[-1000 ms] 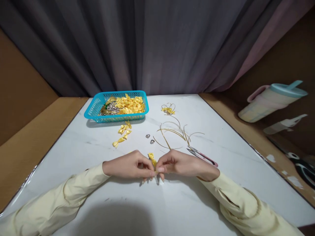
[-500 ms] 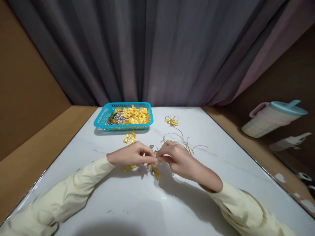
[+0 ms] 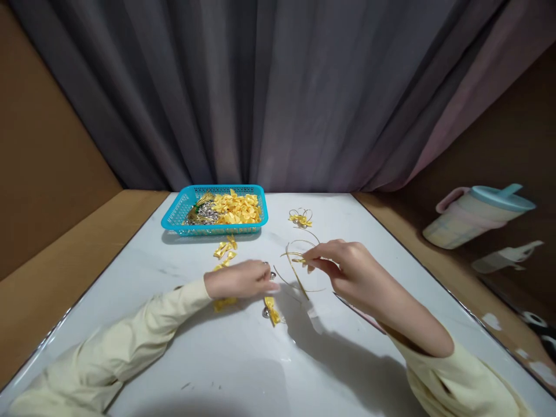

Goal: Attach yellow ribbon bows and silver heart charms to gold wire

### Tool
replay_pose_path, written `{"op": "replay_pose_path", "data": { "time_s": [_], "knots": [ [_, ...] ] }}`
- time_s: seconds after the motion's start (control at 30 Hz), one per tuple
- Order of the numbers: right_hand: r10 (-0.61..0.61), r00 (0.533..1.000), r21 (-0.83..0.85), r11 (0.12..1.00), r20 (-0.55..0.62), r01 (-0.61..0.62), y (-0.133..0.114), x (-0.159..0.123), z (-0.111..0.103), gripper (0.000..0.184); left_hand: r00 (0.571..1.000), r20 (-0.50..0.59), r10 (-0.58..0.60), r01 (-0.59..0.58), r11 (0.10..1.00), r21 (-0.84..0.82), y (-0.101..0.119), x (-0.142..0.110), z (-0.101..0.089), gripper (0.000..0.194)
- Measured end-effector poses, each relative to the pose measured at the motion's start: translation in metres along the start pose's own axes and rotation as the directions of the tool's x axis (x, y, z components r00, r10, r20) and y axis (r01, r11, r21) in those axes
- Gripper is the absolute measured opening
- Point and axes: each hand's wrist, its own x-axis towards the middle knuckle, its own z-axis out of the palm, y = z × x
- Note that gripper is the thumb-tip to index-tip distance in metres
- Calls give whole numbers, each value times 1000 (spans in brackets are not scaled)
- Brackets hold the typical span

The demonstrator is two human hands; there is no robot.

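My right hand [image 3: 347,269] is raised over the table, thumb and fingers pinched on thin gold wires [image 3: 299,281] that bend and trail to its left. My left hand [image 3: 238,280] is low over the table with its fingers curled, their tips hidden and slightly blurred. Small silver bells [image 3: 273,275] show at its fingertips; whether it grips one is hidden. Just below lies a yellow ribbon bow [image 3: 273,313] with a silver bell [image 3: 265,313] against it. More yellow bows [image 3: 223,249] lie behind and partly under my left hand.
A blue basket [image 3: 212,233] at the back holds yellow bows, silver bells and gold strands. Right of it sits a small bow-and-wire cluster [image 3: 300,220]. A slim pointed tool [image 3: 360,313] lies under my right forearm. A lidded tumbler [image 3: 469,223] and a clear bottle [image 3: 499,260] stand at right.
My hands have parted: the right moved up and to the right with gold wires in its fingers, while the left stayed near the bells. The slim pointed tool has come into view.
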Motion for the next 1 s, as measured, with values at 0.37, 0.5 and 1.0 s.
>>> {"op": "replay_pose_path", "data": {
  "time_s": [0.37, 0.5, 1.0],
  "knots": [
    [59, 972, 153, 984, 225, -96, 0, -1, -3, 31, 993, 114, -39, 13, 976, 219, 13, -7, 22, 30],
    [77, 968, 156, 981, 238, -116, -1, -1, -8, 30, 992, 128, -8, -17, 981, 195, 18, -9, 24, 29],
    [95, 954, 405, 890, 285, -209, -10, -3, 0, 23, 633, -734, 245, -334, 942, 27, 33, -20, 15, 19]
  ]
}}
